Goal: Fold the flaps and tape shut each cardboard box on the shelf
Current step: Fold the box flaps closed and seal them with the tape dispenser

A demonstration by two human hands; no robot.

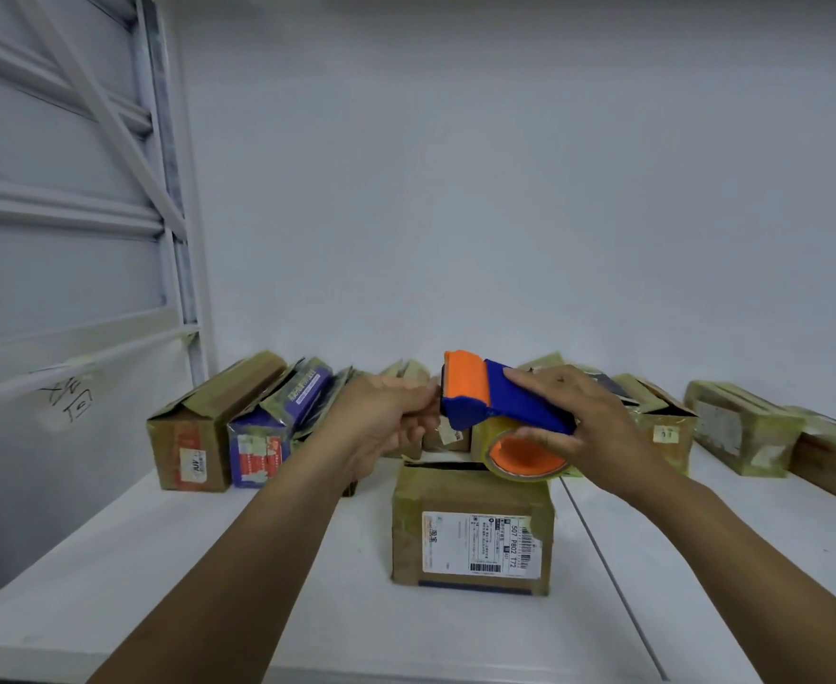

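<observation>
Dispenser point(500, 402) in right hand point(586, 417) hovers above rear edge of box point(470, 540).

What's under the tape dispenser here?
The front cardboard box with the shipping label lies below the tape dispenser, which the right hand grips. The roll and hand cover much of the box top, so whether its flaps are closed cannot be seen.
</observation>
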